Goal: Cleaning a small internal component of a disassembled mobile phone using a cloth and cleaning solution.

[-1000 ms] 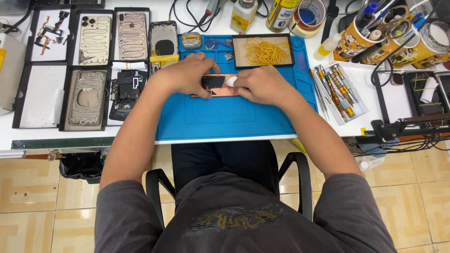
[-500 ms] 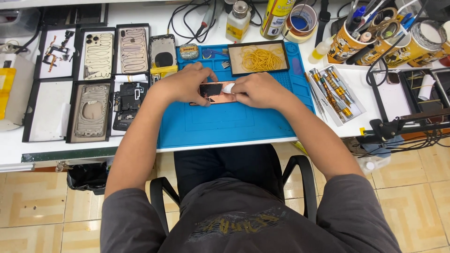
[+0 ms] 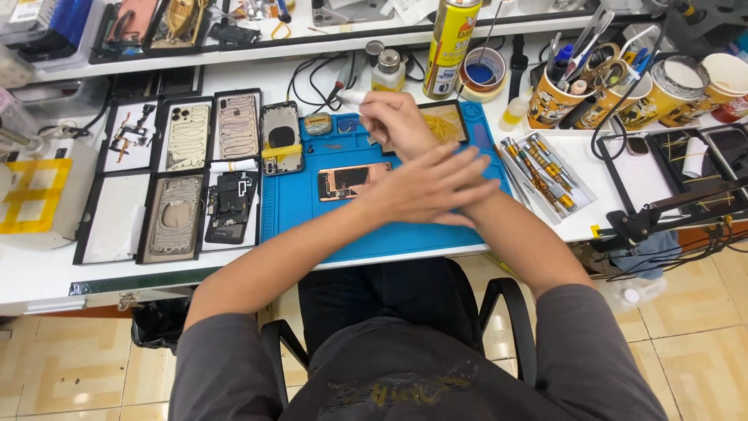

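Both hands have lifted off the phone part since the earlier frame and now cross above the blue work mat [image 3: 389, 234]. Left hand [image 3: 433, 187]: nearest the seated person, fingers spread flat and released, grasping nothing, reaching rightward across the other forearm. Right hand [image 3: 396, 118]: just beyond the left hand, fingers pinched around a small white object [image 3: 352, 97] whose kind cannot be told. Copper-coloured phone part [image 3: 352, 180]: lying flat on the mat just left of the left hand, touched by neither hand. Tray of yellow strips [image 3: 442, 125]: beyond the left hand, partly hidden behind the right hand. Screwdriver set [image 3: 543, 173]: to the right of both hands, at the mat's edge. Phone back housings [image 3: 204, 165] in black trays: well to the left of the hands. Small glass bottle [image 3: 388, 70], yellow spray can [image 3: 452, 43] and tape roll [image 3: 480, 73]: beyond the right hand. Cups holding tools [image 3: 615, 90]: far right, farthest from the hands.
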